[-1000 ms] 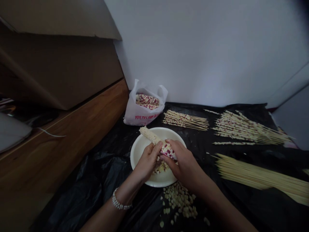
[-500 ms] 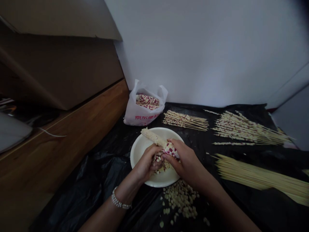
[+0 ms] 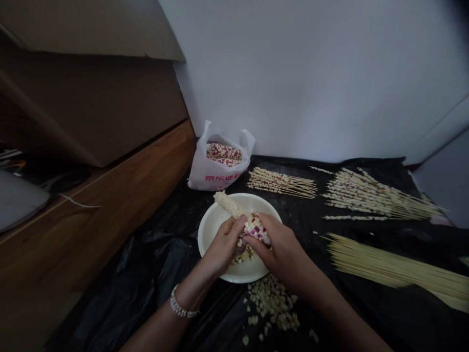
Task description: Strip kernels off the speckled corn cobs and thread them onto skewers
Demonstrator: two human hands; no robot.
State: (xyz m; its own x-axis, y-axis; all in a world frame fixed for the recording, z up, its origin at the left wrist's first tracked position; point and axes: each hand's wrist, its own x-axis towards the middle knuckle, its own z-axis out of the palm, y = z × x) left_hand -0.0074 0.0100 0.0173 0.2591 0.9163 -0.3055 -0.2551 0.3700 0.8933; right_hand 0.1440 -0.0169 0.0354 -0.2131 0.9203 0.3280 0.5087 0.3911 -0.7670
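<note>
Over a white bowl (image 3: 212,230) I hold a corn cob (image 3: 234,210) with red and white kernels, its far half stripped bare. My right hand (image 3: 278,247) is wrapped round the kernelled end. My left hand (image 3: 223,247) is closed on the cob's middle, thumb pressed against the kernels. Loose kernels (image 3: 244,254) lie in the bowl under my hands. More kernels (image 3: 273,303) are scattered on the black plastic sheet (image 3: 154,259) just in front of the bowl.
A white plastic bag (image 3: 220,171) with more cobs stands behind the bowl. Skewers threaded with kernels (image 3: 282,182) and a larger pile of them (image 3: 370,195) lie at the back right. Bare bamboo sticks (image 3: 395,271) lie at the right. A wooden ledge (image 3: 91,215) runs along the left.
My left thumb slid down the cob and came back up to it; kernels dropped into the bowl. The cob tilted slightly and returned.
</note>
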